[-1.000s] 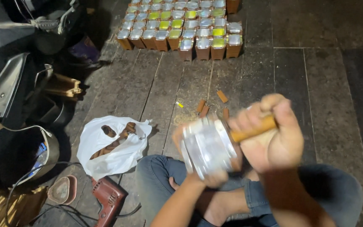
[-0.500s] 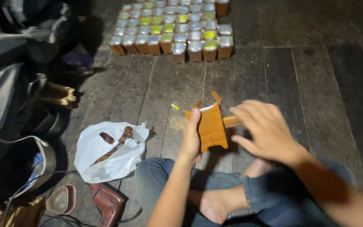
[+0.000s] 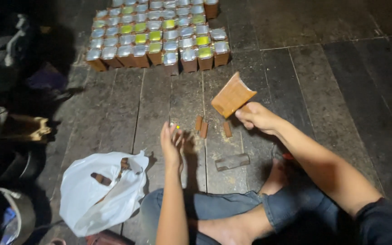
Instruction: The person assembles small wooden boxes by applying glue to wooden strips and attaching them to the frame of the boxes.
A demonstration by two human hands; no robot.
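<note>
My right hand (image 3: 258, 117) grips the handle of a brown wooden box-shaped piece (image 3: 232, 96) and holds it tilted above the floor. My left hand (image 3: 171, 144) is open with fingers spread, hovering over the floor next to three short wooden pegs (image 3: 203, 128) and a tiny yellow bit (image 3: 177, 127). A grey metal block (image 3: 232, 162) lies on the floor between my hands, near my bare foot (image 3: 276, 176).
Rows of similar brown boxes with silver and yellow-green tops (image 3: 157, 38) stand at the far end of the dark plank floor (image 3: 332, 72). A white plastic bag (image 3: 100, 190) with wooden pieces lies at my left. Dark bags and clutter (image 3: 10, 136) fill the left side.
The wooden box left both hands' joint hold; my right hand alone carried it up and forward. My left hand let go and dropped towards the floor by the pegs.
</note>
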